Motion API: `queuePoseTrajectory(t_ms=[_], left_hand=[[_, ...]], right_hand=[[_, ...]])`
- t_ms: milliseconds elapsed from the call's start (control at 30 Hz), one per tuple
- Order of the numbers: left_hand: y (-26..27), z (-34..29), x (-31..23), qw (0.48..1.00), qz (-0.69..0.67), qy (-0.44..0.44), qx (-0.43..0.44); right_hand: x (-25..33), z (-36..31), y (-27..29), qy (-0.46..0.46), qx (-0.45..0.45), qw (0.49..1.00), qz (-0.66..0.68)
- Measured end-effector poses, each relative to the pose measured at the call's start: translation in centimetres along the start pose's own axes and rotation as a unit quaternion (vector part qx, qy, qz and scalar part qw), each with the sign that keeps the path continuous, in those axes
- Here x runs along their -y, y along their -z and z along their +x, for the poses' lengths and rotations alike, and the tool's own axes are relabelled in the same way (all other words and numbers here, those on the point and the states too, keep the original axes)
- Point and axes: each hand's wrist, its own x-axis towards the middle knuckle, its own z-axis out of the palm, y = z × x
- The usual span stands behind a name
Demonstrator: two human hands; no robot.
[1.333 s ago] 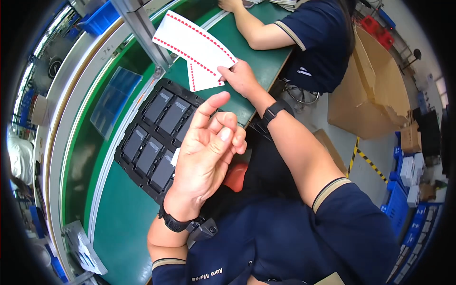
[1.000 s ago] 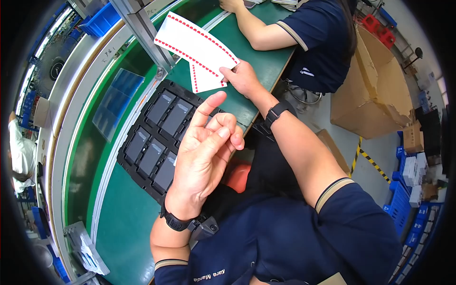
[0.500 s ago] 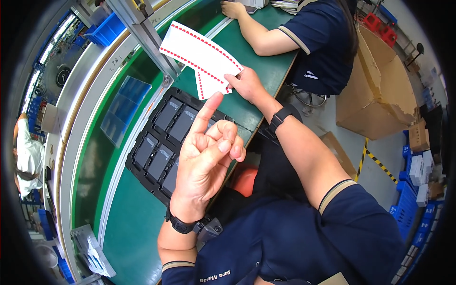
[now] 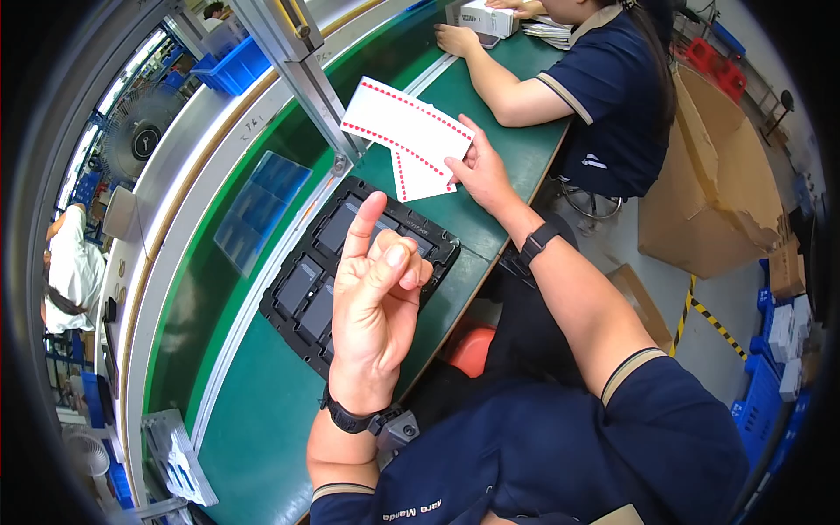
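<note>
In my right hand [image 4: 484, 175] is a white sheet [image 4: 407, 127] with rows of red dots along its long edges, pinched at its right end and held above the green table. Another white sheet [image 4: 422, 178] with red dots shows partly beneath it. My left hand [image 4: 378, 284] is raised over a black tray [image 4: 284, 328], palm up. Its index finger points upward while the other fingers curl in against the thumb, and nothing shows between them. Flat dark rectangular pieces [image 4: 297, 285] lie in the tray's compartments, some covered by my left hand.
A metal post [image 4: 293, 66] rises beyond the tray. Along the green table [image 4: 241, 437], a blue clear sheet [image 4: 261, 210] lies on the far side. A co-worker [image 4: 604, 105] sits at the right, near a large cardboard box [image 4: 700, 188]. A blue bin [image 4: 232, 66] stands far left.
The whole view has shifted, so the table and tray appear farther right and lower. My left hand has moved left relative to the tray. My right hand still holds the sheet.
</note>
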Motion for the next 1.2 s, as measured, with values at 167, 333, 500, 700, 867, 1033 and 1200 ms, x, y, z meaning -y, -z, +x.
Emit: queuePoseTrajectory(t_ms=[167,333,500,700,867,1033,1200], left_hand=[[0.4,0.3,-0.3,0.999,-0.001,-0.019,-0.031],[0.5,0.4,-0.6,0.998,0.009,-0.035,-0.052],[0.6,0.6,-1.2,0.963,0.194,-0.188,-0.002],[0.3,1.1,-2.8,0.573,0.659,-0.467,0.138],[0.2,-0.4,-1.3,0.409,0.762,-0.443,0.237],[1.0,-1.5,0.3,0.370,0.786,-0.408,0.280],[0.9,-1.8,1.3,0.377,0.777,-0.413,0.289]], right_hand=[[0.0,-0.2,-0.1,0.000,-0.068,0.995,-0.069],[0.9,-1.6,-0.1,0.093,-0.110,0.954,-0.262],[3.9,-3.3,-0.3,0.139,-0.112,0.907,-0.381],[11.8,-5.6,-0.5,0.065,-0.017,0.998,-0.015],[16.6,-6.3,2.0,-0.079,0.181,0.934,0.297],[17.2,-6.5,3.1,-0.172,0.288,0.891,0.306],[16.8,-7.1,3.4,-0.210,0.305,0.889,0.270]])
